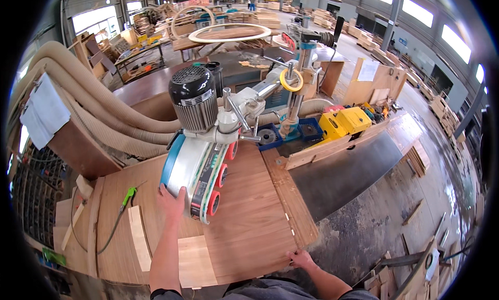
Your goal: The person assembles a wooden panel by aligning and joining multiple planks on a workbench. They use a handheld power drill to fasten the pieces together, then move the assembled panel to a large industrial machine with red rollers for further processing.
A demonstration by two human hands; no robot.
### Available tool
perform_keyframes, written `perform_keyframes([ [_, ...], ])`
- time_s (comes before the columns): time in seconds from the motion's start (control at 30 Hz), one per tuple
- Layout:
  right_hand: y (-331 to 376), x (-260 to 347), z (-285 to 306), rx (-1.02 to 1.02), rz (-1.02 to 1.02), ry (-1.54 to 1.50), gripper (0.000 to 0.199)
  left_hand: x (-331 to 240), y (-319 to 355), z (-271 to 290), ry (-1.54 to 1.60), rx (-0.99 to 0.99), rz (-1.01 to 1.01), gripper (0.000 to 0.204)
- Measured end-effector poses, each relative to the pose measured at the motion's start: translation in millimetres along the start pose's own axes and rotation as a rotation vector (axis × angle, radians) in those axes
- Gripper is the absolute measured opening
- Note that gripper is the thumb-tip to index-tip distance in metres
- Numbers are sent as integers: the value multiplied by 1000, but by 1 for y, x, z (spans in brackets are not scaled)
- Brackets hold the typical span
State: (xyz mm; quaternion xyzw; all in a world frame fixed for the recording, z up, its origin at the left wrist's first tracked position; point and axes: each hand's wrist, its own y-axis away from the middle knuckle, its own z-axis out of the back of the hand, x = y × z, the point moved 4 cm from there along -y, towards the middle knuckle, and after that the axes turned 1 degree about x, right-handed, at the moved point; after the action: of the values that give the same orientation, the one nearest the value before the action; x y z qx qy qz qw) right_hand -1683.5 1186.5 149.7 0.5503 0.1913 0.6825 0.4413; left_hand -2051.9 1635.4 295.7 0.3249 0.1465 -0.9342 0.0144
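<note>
A power feeder (189,170), with a silver and blue housing, red-rimmed rollers and a black motor (193,98), is held by an arm above a wood-grained worktop (249,222). My left hand (172,200) rests on the near end of its housing, thumb and fingers spread apart. At the worktop's front edge, my right hand (301,259) is closed on the rim. Between my arms lies a pale board (196,261). A narrow pale strip (139,237) and a green air blow gun (129,196) with its hose lie left of my left forearm.
Thick beige hoses (104,102) curve along the left. Beyond the feeder's column (296,107) are blue bins (310,129) and yellow boxes (345,123) behind a wooden fence (335,146). A dark metal table (348,170) extends right. Wood offcuts (384,279) lie on the floor.
</note>
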Motion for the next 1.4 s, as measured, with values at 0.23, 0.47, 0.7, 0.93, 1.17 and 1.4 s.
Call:
perform_keyframes([
  [0.23, 1, 5, 2, -58, -62, 191, 51, 7, -1, -14, 6, -55, 16, 103],
  [0.47, -2, 14, 8, -132, 39, 578, 58, 14, 1, -20, 43, -75, 6, 100],
  [0.7, -21, 75, 75, -33, 129, 767, 45, -26, 25, -16, -120, 83, -3, 103],
  [0.93, -32, 265, 276, -246, 612, 398, 42, -133, 45, -42, -291, 101, 89, 110],
  [1.17, 27, 514, 457, -659, 1144, 351, 36, -168, 45, -44, -427, 31, 198, 109],
  [1.4, 57, 734, 502, -1251, 1592, 490, 77, -179, 41, -43, -453, 5, 219, 108],
])
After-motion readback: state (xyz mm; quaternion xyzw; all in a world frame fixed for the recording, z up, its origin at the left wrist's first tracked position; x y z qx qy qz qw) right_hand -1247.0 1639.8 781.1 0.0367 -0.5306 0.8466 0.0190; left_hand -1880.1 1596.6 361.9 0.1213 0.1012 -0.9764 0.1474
